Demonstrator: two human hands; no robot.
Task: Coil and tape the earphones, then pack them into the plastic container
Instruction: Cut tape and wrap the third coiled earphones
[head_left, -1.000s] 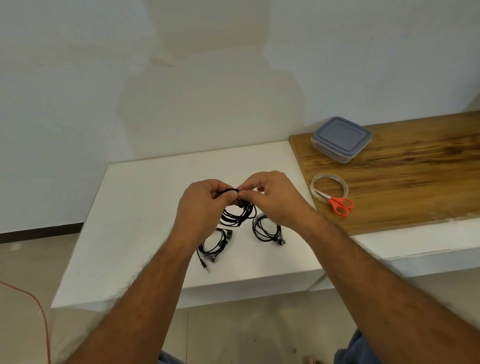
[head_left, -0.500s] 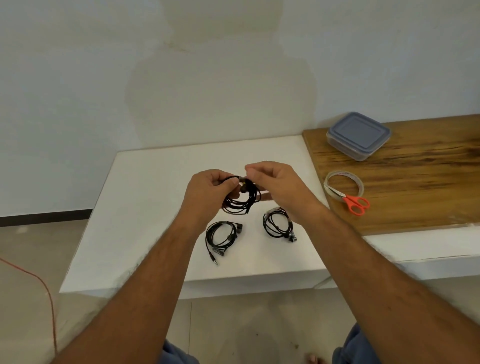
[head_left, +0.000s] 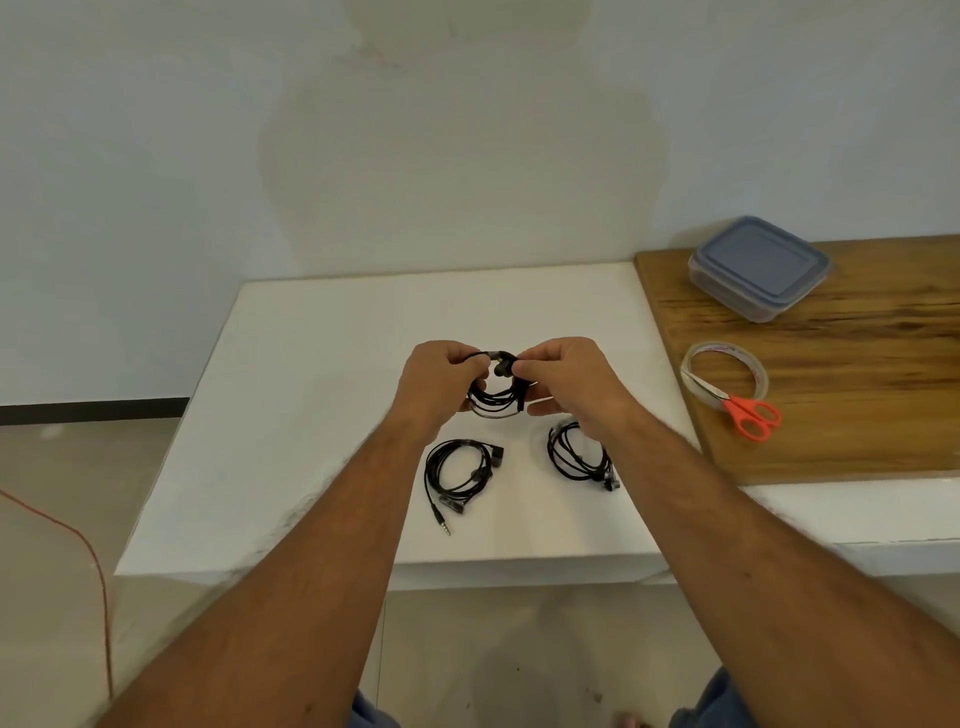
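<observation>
An orange cable (head_left: 78, 540) lies on the floor at far left, beside the white table (head_left: 322, 415). Above the table's middle, the left hand (head_left: 441, 384) pinches the upper left of a coiled black earphone set (head_left: 496, 397) with curled fingers. The right hand (head_left: 566, 382) pinches the same coil at its upper right, thumb underneath. On the table below the hands, a second coiled earphone set (head_left: 460, 475) lies with its plug pointing toward the near edge; a third coiled earphone set (head_left: 579, 457) lies to its right, partly hidden by the right forearm. On the wooden board (head_left: 857, 395) at right, a tape roll (head_left: 724, 371) touches orange-handled scissors (head_left: 743, 410); the lidded plastic container (head_left: 758, 267) stands farther back.
</observation>
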